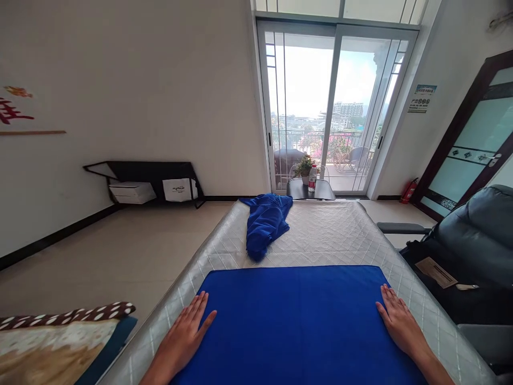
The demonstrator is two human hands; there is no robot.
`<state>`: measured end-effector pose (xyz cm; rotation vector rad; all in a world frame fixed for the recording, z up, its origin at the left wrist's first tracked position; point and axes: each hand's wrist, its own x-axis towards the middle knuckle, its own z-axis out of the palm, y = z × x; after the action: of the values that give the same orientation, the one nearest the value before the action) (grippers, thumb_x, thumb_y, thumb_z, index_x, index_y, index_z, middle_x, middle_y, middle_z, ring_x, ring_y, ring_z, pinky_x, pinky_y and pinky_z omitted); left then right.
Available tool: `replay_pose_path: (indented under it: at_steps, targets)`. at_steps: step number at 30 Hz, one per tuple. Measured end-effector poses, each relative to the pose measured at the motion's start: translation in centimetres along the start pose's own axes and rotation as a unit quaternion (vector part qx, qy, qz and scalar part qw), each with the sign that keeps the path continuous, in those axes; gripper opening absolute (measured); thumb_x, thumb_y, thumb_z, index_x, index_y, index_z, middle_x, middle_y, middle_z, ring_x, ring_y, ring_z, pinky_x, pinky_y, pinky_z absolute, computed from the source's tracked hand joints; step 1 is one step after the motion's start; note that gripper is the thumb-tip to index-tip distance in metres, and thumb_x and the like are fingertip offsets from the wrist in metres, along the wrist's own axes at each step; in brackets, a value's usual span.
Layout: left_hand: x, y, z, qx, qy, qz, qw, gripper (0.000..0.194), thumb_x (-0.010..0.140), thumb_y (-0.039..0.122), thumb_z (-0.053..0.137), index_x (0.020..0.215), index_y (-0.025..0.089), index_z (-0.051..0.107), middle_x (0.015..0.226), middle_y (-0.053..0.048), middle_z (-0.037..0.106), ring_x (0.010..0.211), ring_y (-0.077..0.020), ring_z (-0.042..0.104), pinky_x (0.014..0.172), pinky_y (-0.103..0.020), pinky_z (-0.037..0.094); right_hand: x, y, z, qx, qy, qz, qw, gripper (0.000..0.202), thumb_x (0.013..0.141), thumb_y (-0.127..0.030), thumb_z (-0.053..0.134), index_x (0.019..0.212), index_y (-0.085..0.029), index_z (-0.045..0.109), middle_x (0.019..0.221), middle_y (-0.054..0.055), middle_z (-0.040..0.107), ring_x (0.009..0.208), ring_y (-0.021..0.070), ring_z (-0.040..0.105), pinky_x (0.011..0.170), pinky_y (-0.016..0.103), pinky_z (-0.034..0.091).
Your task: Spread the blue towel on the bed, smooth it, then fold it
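So in the head camera view, the only one here, there's a blue cloth spread out on the near half of a pale quilted mattress, far edge pretty straight, near edge out of sight. Can't tell if it's one layer or folded. I'd call this the flattening-and-squaring step, and it looks mostly there to me. Next move, imo, calls for even, light pressure from both palms so the sides don't get dragged crooked.

Fingers: the left hand is palm down along the cloth's left edge, fingers straight and close together, thumb out wide over the blue. Not gripping anything. The right hand pretty much mirrors it at the right edge, fingers stretched out, thumb angled inward, nothing pinched there either. Can't judge how hard either one presses.

Past the far edge a second, crumpled blue bundle lies on the mattress, nobody touching it. There's also a patterned blanket low on the left and a dark armchair on the right.
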<state>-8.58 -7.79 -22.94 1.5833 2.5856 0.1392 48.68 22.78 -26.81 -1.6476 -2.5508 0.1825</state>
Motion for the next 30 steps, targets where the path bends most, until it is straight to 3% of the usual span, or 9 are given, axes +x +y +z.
replay_pose_path:
  at_steps: [5, 8, 11, 13, 16, 18, 24, 27, 30]
  targets:
    - [0.3, 0.2, -1.3, -0.012, 0.026, -0.006, 1.000, 0.072, 0.101, 0.054, 0.027, 0.157, 0.010, 0.024, 0.163, -0.012, 0.029, 0.150, -0.0281, 0.028, 0.124, -0.050, 0.028, -0.2, -1.2, -1.4, -0.016, 0.019, -0.008, 1.000, 0.076, 0.098, -0.052, 0.013, 0.156, -0.006, 0.030, 0.163, 0.010, 0.026, 0.152, 0.0231, 0.019, 0.124, 0.048, 0.020]
    - [-0.3, 2.3, -2.5, -0.030, 0.049, -0.008, 0.998, 0.073, 0.099, 0.060, 0.030, 0.156, 0.014, 0.031, 0.162, -0.009, 0.033, 0.148, -0.0299, 0.034, 0.119, -0.049, 0.037, -1.6, -4.5, -2.8, -0.013, 0.041, -0.023, 0.999, 0.074, 0.100, -0.053, 0.012, 0.157, -0.008, 0.028, 0.163, 0.007, 0.025, 0.152, 0.0228, 0.017, 0.125, 0.048, 0.020]
    - [-1.9, 7.6, -2.9, -0.049, 0.065, 0.071, 0.994, 0.063, 0.100, 0.058, 0.033, 0.156, 0.030, 0.030, 0.160, 0.000, 0.038, 0.144, -0.0254, 0.042, 0.115, -0.045, 0.046, -3.9, -10.3, -3.9, 0.014, 0.022, -0.066, 0.998, 0.070, 0.101, -0.056, 0.017, 0.158, -0.017, 0.023, 0.163, 0.001, 0.021, 0.152, 0.0214, 0.018, 0.125, 0.045, 0.024]
    - [-3.2, 12.2, -2.8, -0.050, 0.071, 0.147, 0.985, 0.062, 0.101, 0.055, 0.034, 0.158, 0.036, 0.018, 0.160, 0.003, 0.037, 0.143, -0.0219, 0.043, 0.114, -0.042, 0.047, -5.5, -14.8, -4.3, 0.041, -0.011, -0.123, 0.991, 0.064, 0.102, -0.054, 0.021, 0.159, -0.024, 0.018, 0.163, -0.004, 0.019, 0.151, 0.0219, 0.020, 0.124, 0.044, 0.028]
    - [-4.4, 18.4, -2.0, -0.040, 0.066, 0.297, 0.952, 0.072, 0.100, 0.053, 0.039, 0.159, 0.031, 0.006, 0.162, -0.001, 0.032, 0.146, -0.0234, 0.038, 0.116, -0.041, 0.044, -6.9, -20.5, -3.9, 0.078, -0.040, -0.261, 0.961, 0.060, 0.104, -0.045, 0.025, 0.159, -0.026, 0.009, 0.163, -0.002, 0.015, 0.151, 0.0242, 0.021, 0.123, 0.044, 0.028]
    - [-4.6, 20.9, -1.2, -0.034, 0.070, 0.353, 0.932, 0.076, 0.100, 0.053, 0.040, 0.160, 0.026, 0.003, 0.162, -0.005, 0.031, 0.147, -0.0247, 0.036, 0.118, -0.042, 0.041, -7.1, -22.9, -2.8, 0.081, -0.018, -0.310, 0.947, 0.063, 0.104, -0.042, 0.029, 0.159, -0.024, 0.004, 0.163, 0.001, 0.015, 0.150, 0.0245, 0.023, 0.122, 0.042, 0.029]
    - [-3.8, 21.8, 2.7, 0.004, 0.144, 0.349, 0.926, 0.073, 0.103, 0.049, 0.035, 0.160, 0.017, 0.002, 0.157, -0.007, 0.043, 0.142, -0.0204, 0.045, 0.113, -0.033, 0.044, -6.8, -24.0, 2.1, 0.030, 0.139, -0.310, 0.940, 0.070, 0.102, -0.035, 0.039, 0.159, -0.017, 0.003, 0.160, 0.006, 0.030, 0.144, 0.0218, 0.039, 0.113, 0.036, 0.043]
    - [-3.8, 21.6, 3.6, -0.001, 0.159, 0.349, 0.924, 0.071, 0.103, 0.050, 0.032, 0.160, 0.018, 0.004, 0.157, -0.005, 0.043, 0.141, -0.0191, 0.047, 0.113, -0.031, 0.044, -6.9, -23.8, 2.9, 0.020, 0.152, -0.306, 0.940, 0.070, 0.103, -0.039, 0.039, 0.160, -0.017, 0.005, 0.159, 0.006, 0.032, 0.143, 0.0209, 0.040, 0.112, 0.034, 0.044]
    - [-4.0, 21.7, 3.2, -0.001, 0.150, 0.341, 0.928, 0.070, 0.103, 0.050, 0.031, 0.160, 0.020, 0.005, 0.159, -0.005, 0.040, 0.141, -0.0196, 0.046, 0.113, -0.032, 0.044, -7.1, -23.8, 2.7, 0.031, 0.117, -0.293, 0.948, 0.068, 0.103, -0.040, 0.037, 0.160, -0.019, 0.004, 0.161, 0.005, 0.028, 0.145, 0.0217, 0.037, 0.115, 0.035, 0.041]
